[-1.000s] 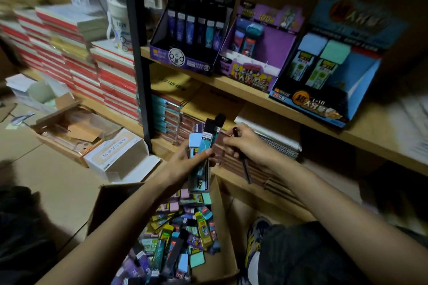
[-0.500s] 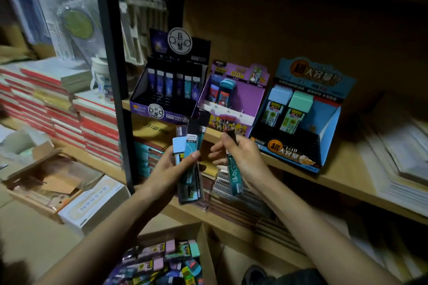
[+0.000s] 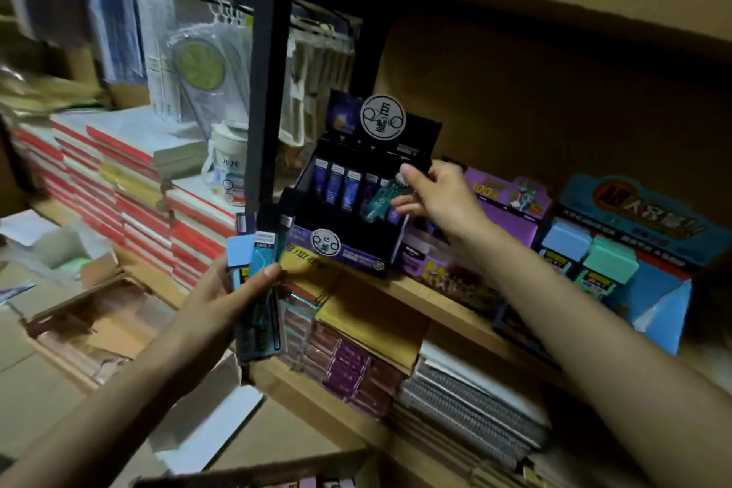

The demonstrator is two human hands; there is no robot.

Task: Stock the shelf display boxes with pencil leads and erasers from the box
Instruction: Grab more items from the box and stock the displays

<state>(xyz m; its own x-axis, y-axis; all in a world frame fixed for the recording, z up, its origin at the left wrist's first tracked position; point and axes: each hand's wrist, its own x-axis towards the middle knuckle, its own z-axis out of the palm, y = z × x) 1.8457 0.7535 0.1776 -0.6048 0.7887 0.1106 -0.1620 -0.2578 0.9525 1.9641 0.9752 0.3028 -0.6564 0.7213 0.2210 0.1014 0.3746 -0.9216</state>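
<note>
Wooden shelf (image 3: 435, 307); right hand (image 3: 439, 198) outstretched

A yellow "100" stands on the header of the purple display box (image 3: 511, 194). The white label on the lead pack (image 3: 264, 250) in the left hand (image 3: 222, 297) starts "2B". The print on the teal lead case (image 3: 380, 198) in the right hand (image 3: 439, 198) and the round logos on the black display box (image 3: 348, 246) are too blurred to read.
</note>
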